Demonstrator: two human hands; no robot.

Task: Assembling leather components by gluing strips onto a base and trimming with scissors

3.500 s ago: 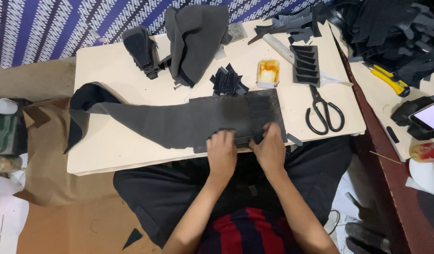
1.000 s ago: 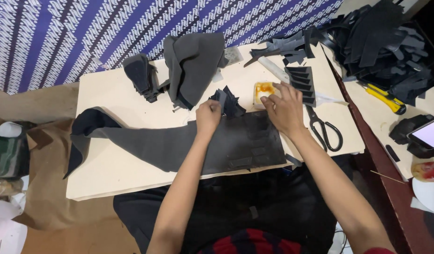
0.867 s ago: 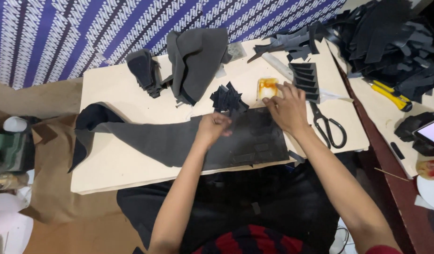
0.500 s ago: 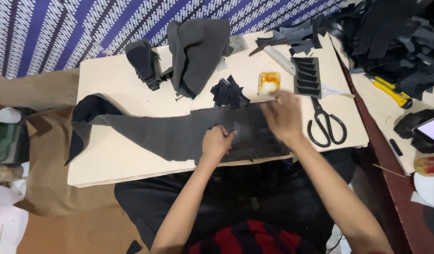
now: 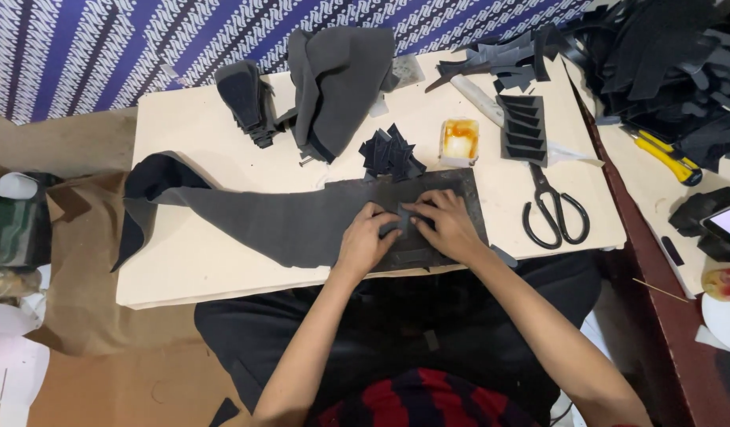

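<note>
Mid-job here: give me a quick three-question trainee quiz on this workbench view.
1. True or false: both hands rest on the dark sheet, pinching a small grey piece.
2. What lies just right of the sheet? A. scissors B. a hammer C. a ruler
3. Fill in: the small tub with orange-stained contents stands on the board between the pile of black cut pieces and the ______ black part.

Key: 1 true; 2 A; 3 slotted.
</note>
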